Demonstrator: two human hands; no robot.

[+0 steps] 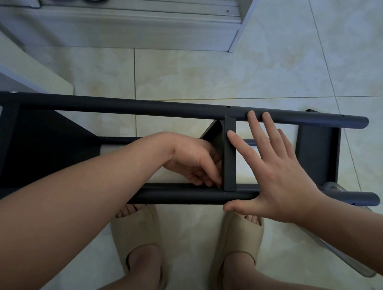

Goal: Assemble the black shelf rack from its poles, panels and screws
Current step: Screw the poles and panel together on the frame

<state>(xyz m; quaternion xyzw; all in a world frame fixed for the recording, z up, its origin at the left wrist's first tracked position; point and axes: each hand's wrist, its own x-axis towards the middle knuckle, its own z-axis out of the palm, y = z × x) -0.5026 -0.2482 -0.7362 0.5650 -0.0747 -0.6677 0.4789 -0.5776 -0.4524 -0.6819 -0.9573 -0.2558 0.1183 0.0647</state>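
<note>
While the rack point(54, 137) lies on its side on the floor point(205, 74), both hands work at its middle. Far pole point(140, 105) and near pole point(184, 194) run left to right, roughly parallel, with a third pole point(118, 139) partly visible lower down between them. Three black panels span the gap between the two upper poles: left panel point(39, 147) at the far left end, mid panel point(229, 156) at centre, right panel point(318, 152) near the right pole ends.

Left hand point(193, 160) reaches in between the poles from the left, fingers curled, tips at the near end of mid panel just above near pole. Cannot tell if it grasps anything, since the fingertips are hidden against the panel.

Right hand point(279, 174) is released and spread flat, fingers straight. Two fingertips touch far pole, the index tip rests on the right face of mid panel, and the thumb lies along near pole.

Small holes show near the right ends of both poles. Far pole's left end sits beside a pale furniture edge point(29, 70).

Feet in beige slippers point(133, 239) stand just below near pole. A clear object point(344, 258) lies on the floor at the right, partly under the right forearm; what it is can't be made out. White cabinet base point(137, 26) runs along the top
</note>
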